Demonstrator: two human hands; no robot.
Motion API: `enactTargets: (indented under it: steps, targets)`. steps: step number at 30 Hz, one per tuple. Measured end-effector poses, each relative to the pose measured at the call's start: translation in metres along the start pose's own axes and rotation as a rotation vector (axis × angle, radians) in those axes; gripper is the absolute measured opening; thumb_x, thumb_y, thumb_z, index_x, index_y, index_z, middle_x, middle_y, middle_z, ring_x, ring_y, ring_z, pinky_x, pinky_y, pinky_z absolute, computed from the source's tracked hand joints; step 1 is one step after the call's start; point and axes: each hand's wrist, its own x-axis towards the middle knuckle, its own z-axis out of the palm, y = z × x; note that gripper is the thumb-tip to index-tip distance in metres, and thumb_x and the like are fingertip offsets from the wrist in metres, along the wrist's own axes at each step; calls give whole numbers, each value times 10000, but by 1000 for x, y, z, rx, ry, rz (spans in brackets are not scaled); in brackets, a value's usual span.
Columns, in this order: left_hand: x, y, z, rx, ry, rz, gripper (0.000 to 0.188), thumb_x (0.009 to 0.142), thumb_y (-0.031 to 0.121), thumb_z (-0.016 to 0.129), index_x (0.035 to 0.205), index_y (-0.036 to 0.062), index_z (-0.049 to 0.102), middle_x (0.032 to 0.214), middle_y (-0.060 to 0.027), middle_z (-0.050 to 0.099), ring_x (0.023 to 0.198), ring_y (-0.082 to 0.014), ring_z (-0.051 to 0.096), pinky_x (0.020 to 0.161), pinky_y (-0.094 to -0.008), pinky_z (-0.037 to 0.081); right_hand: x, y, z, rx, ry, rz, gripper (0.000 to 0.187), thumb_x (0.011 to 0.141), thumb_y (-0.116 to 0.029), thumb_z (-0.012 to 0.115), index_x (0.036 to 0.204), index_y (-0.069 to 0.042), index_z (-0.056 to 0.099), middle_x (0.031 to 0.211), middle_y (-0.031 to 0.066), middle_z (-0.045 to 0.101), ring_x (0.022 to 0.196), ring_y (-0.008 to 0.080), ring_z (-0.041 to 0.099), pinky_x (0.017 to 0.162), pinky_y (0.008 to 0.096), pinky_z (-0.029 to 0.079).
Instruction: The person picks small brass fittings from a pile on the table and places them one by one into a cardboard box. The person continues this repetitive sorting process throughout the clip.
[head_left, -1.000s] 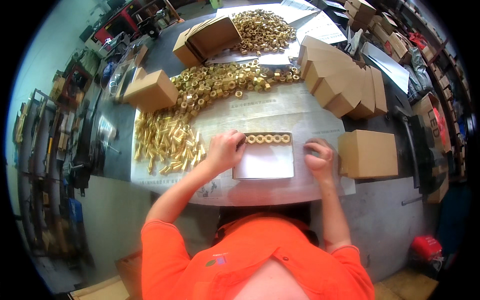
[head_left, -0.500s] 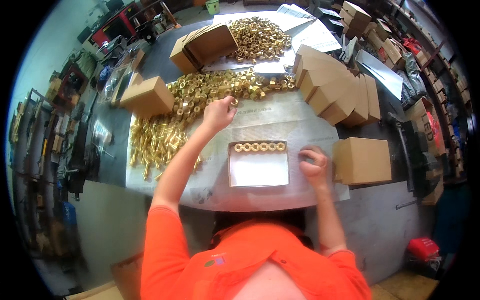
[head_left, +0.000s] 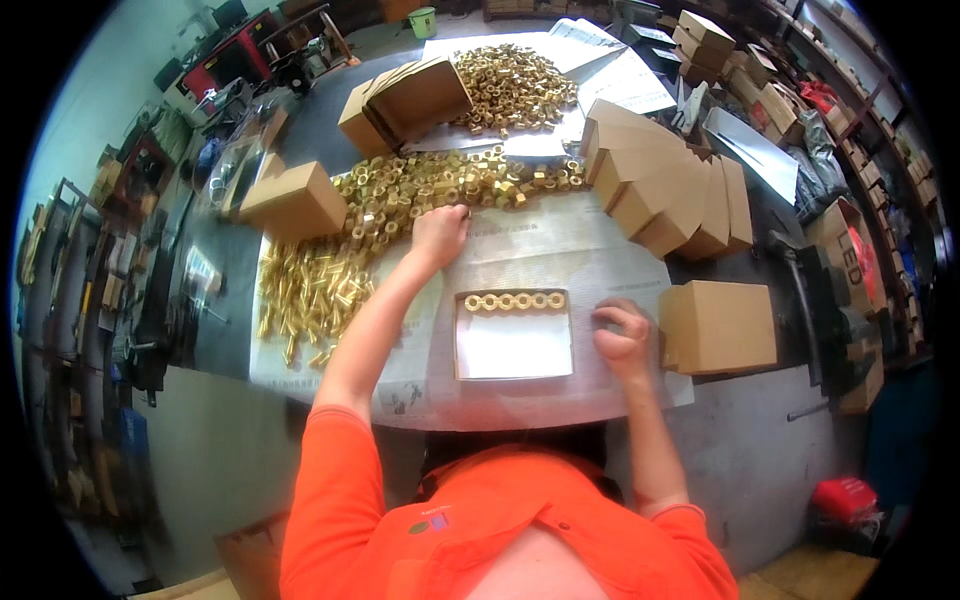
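Note:
My left hand (head_left: 438,236) is closed at the near edge of a heap of brass nuts (head_left: 400,185). Its fingertips touch or nearly touch the heap, and whatever they grip is hidden. A shallow open box (head_left: 572,350) with a white inside lies before me. Along its far wall runs a single row of several brass nuts (head_left: 514,301). Just right of this box, my right hand (head_left: 622,338) rests with curled fingers, a small gap showing between thumb and forefinger; nothing can be made out in it. Brass pieces with slender stems (head_left: 305,295) are piled left of my left forearm.
Brown cartons stand at the left (head_left: 295,203), right (head_left: 718,327) and far side (head_left: 400,105). Fanned cardboard boxes (head_left: 665,185) sit at the far right. Smaller brass nuts (head_left: 515,88) form a second heap at the back. Printed paper sheeting (head_left: 560,240) covers the table.
My left hand has dropped slightly nearer to me; a nut visible at its fingertips earlier no longer shows. The right hand stays beside the box. The whole view has shifted slightly.

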Motion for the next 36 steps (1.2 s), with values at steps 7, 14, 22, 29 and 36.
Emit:
enactTargets:
  steps: [7, 14, 22, 29, 36]
  targets:
    - [-23, -13, -36, -691, -540, -364, 296, 888, 235, 632, 743, -23, 647, 585, -30, 563, 402, -93, 489, 370, -261, 415, -2, 2, 2, -9, 7, 1, 202, 614, -83, 576, 780, 7, 648, 869, 137, 650, 807, 311, 619, 735, 344, 490]
    - [-16, -8, -34, -417, -363, -396, 343, 885, 297, 622, 773, -23, 674, 634, -123, 637, 486, -203, 607, 470, -344, 497, -3, 7, 1, -15, -1, -3, 222, 608, -89, 582, 793, 5, 658, 889, 144, 659, 839, 314, 628, 754, 346, 493]
    - [-38, 0, -32, -115, -11, -105, 286, 843, 339, 649, 849, 54, 673, 744, -164, 675, 733, -344, 662, 662, -438, 518, -4, 5, 1, 40, -26, 63, 231, 609, -93, 584, 800, 9, 666, 907, 138, 665, 850, 312, 624, 771, 341, 493]
    - [-53, -3, -27, 4, 6, 22, 188, 800, 248, 659, 865, 74, 628, 833, -116, 673, 772, -315, 657, 665, -431, 516, -2, 4, 1, 0, -16, 21, 222, 610, -96, 579, 786, 9, 664, 899, 139, 665, 853, 315, 622, 773, 349, 492]
    - [-57, -3, -33, -39, -23, 26, 172, 774, 191, 684, 855, 42, 652, 836, -117, 680, 760, -301, 658, 672, -402, 515, -3, 9, 3, -2, 6, -32, 217, 604, -97, 582, 776, 9, 661, 903, 142, 661, 850, 324, 618, 774, 356, 489]
